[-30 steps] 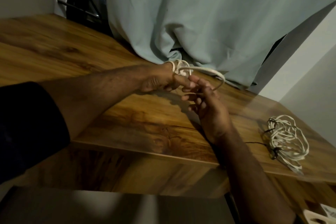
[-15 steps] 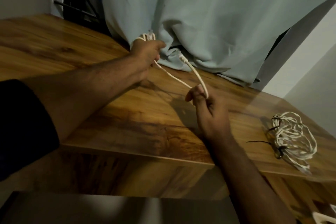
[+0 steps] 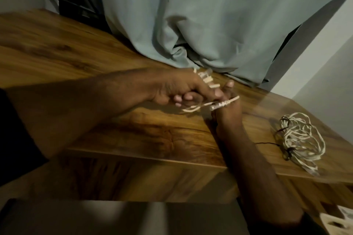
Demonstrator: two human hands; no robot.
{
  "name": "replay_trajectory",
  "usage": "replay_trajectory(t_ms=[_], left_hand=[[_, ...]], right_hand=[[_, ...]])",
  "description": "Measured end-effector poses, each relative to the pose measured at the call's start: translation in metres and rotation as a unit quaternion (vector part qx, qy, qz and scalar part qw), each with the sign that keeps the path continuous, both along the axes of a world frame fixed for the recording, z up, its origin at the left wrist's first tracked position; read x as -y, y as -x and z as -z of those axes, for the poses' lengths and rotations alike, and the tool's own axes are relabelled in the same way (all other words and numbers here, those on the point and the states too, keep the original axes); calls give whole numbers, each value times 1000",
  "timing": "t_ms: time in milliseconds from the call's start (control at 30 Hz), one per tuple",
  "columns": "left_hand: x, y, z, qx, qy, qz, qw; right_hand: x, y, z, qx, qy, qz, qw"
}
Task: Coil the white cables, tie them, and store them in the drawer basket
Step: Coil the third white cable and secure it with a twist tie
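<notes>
My left hand (image 3: 177,89) grips a white cable (image 3: 207,81) whose turns wrap around its fingers, above the wooden table (image 3: 114,120). My right hand (image 3: 228,108) sits just right of it and holds the cable's loose end, whose clear plug (image 3: 219,105) lies across its fingers. A strand runs from the plug back under the left hand. A second white cable (image 3: 299,137), coiled and bound with dark ties, lies on the table at the right. The drawer basket is not in view.
A pale curtain (image 3: 210,21) hangs onto the table's far edge behind my hands. A thin dark tie strand (image 3: 267,143) lies left of the coiled bundle. A dark flat surface (image 3: 114,217) sits below the table's front edge. A white object (image 3: 338,221) shows at the bottom right corner.
My left hand swung back from the far left toward my right hand, adding a turn of cable around its fingers. The free length is shorter, and the plug now lies across my right hand.
</notes>
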State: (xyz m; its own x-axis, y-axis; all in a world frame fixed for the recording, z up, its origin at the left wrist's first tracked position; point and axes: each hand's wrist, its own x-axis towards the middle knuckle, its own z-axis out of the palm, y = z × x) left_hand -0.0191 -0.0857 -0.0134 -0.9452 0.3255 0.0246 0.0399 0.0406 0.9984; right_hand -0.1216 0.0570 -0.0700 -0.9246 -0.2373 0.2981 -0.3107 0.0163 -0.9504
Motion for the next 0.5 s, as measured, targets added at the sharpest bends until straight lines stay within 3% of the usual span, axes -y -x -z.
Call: replay_trajectory(t_ms=[100, 200, 300, 367, 433, 500], left_hand=[[-3, 4, 11, 44, 113, 22, 992], [-3, 11, 18, 32, 199, -30, 979], [-2, 11, 20, 11, 266, -69, 961], [2, 6, 14, -6, 240, -79, 967], [7, 4, 5, -30, 182, -136, 973], [11, 8, 0, -52, 99, -191, 975]], right_hand=[[-5, -15, -7, -110, -36, 37, 993], [-4, -26, -11, -142, 7, -16, 990], [2, -28, -7, -187, -29, -31, 981], [4, -32, -7, -241, -40, -30, 969], [4, -36, -9, -369, -104, 13, 924], [4, -39, -12, -436, -140, 31, 888]])
